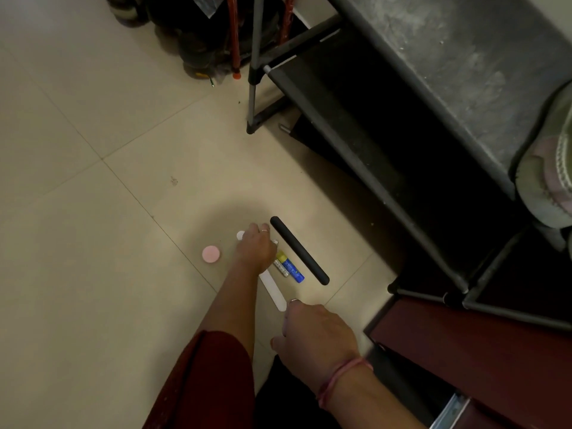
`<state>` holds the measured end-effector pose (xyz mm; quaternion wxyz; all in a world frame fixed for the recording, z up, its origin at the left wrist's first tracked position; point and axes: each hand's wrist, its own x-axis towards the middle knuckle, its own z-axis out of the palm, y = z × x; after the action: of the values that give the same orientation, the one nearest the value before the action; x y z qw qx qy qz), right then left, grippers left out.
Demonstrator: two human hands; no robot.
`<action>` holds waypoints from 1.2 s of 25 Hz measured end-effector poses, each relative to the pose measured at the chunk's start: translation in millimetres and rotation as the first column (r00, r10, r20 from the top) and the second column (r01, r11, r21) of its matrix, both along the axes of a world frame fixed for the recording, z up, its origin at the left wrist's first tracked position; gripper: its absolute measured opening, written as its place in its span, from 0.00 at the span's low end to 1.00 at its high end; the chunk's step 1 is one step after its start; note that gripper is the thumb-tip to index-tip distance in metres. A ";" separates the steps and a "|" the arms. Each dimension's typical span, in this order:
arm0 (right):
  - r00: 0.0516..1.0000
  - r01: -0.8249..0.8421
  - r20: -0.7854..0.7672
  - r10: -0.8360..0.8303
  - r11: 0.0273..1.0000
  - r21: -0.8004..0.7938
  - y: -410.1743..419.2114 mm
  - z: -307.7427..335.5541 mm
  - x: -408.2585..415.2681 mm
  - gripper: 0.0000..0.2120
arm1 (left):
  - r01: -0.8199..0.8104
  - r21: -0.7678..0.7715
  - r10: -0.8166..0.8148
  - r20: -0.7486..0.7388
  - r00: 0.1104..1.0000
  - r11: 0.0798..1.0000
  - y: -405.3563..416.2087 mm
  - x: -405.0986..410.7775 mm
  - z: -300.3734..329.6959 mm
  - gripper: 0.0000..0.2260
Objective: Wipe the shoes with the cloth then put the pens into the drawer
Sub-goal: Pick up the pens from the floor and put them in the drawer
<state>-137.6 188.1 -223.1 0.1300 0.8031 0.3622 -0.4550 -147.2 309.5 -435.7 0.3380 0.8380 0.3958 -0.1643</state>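
Fingers of my left hand point(255, 247) curl over the white pen point(274, 291) beside the blue marker point(291, 269) and black pen point(299, 250), bare floor tile point(93, 212) leftward, my right hand point(312, 328) loosely curled, holding nothing.

One head-worn camera looks steeply down, close above the beige tiled floor point(93, 181), left of the black metal-framed fabric shoe rack point(387, 168).

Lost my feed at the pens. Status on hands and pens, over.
Left hand down on the white pen, grip hidden. Right hand at its near end, holding nothing. Blue pen and black pen on floor. Nothing blocking.
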 end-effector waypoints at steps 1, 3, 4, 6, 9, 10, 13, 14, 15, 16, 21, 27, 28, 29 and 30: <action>1.000 -0.008 -0.002 0.008 1.000 -0.002 0.1 -1.2 0.0 0.19 | 0.146 0.099 -0.136 -0.098 0.986 0.984 2.4 3.8 -0.7 0.19; 1.000 -0.023 -0.010 0.023 1.000 -0.014 -1.1 -3.2 0.9 0.19 | 0.351 0.151 -0.305 -0.263 0.915 0.924 5.4 10.0 -7.1 0.22; 1.000 -0.024 -0.010 0.024 1.000 -0.016 -1.9 -3.8 0.2 0.19 | 0.394 0.148 -0.338 -0.303 0.891 0.907 6.7 11.5 -10.9 0.22; 1.000 -0.023 -0.017 0.022 0.999 -0.025 -2.8 -6.4 -1.6 0.17 | 0.445 0.161 -0.369 -0.353 0.860 0.881 8.9 12.4 -14.4 0.21; 0.999 -0.034 0.009 0.034 0.999 -0.032 -3.9 -7.5 -4.0 0.15 | 0.502 0.241 -0.396 -0.378 0.837 0.830 4.7 8.2 -15.5 0.17; 0.999 -0.032 0.018 0.033 0.999 -0.031 -4.0 -5.8 -3.6 0.15 | 0.471 0.256 -0.377 -0.342 0.861 0.844 4.2 4.8 -18.0 0.15; 1.000 -0.020 -0.002 0.020 0.999 -0.026 -3.8 -0.4 -1.2 0.16 | 0.085 0.004 -0.085 0.053 0.995 0.996 7.9 -8.5 -15.9 0.08; 1.000 -0.022 -0.007 0.021 0.999 -0.024 -3.9 1.8 -1.1 0.16 | -0.114 -0.209 0.152 0.173 0.973 0.971 8.6 -14.9 -10.4 0.05; 1.000 -0.024 -0.003 0.024 0.999 -0.021 -4.3 2.7 -1.5 0.17 | -0.290 -0.454 0.411 0.195 0.890 0.843 6.9 -21.5 -1.0 0.04; 0.999 -0.033 0.004 0.033 0.999 -0.020 -4.3 3.7 -2.3 0.17 | -0.378 -0.665 0.613 0.154 0.775 0.645 3.4 -28.6 10.3 0.05; 0.999 -0.044 0.017 0.044 0.999 -0.011 -4.4 4.1 -3.9 0.15 | -0.154 -0.965 0.841 0.098 0.532 0.210 -25.2 -51.0 38.8 0.11; 0.998 -0.061 0.010 0.061 0.998 -0.017 -4.5 5.7 -2.4 0.15 | -0.465 -0.840 0.908 0.074 0.412 0.280 -48.5 -50.5 22.7 0.10; 0.998 -0.066 -0.010 0.066 0.997 -0.031 -3.2 6.7 -2.1 0.14 | -0.577 -0.725 0.894 0.119 0.432 0.376 -50.3 -45.9 16.0 0.12; 0.997 -0.078 -0.016 0.078 0.996 -0.034 -2.5 7.6 -0.6 0.14 | -0.641 -0.568 0.837 0.176 0.518 0.516 -51.9 -41.9 8.4 0.11; 0.997 -0.080 -0.016 0.080 0.996 -0.028 -1.0 8.7 1.1 0.14 | -0.633 -0.411 0.742 0.197 0.640 0.656 -53.8 -38.4 2.3 0.08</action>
<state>-136.4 187.1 -214.4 0.1568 0.7826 0.3885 -0.4605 -185.6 255.6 -433.4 0.5639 0.5724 0.5911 0.0711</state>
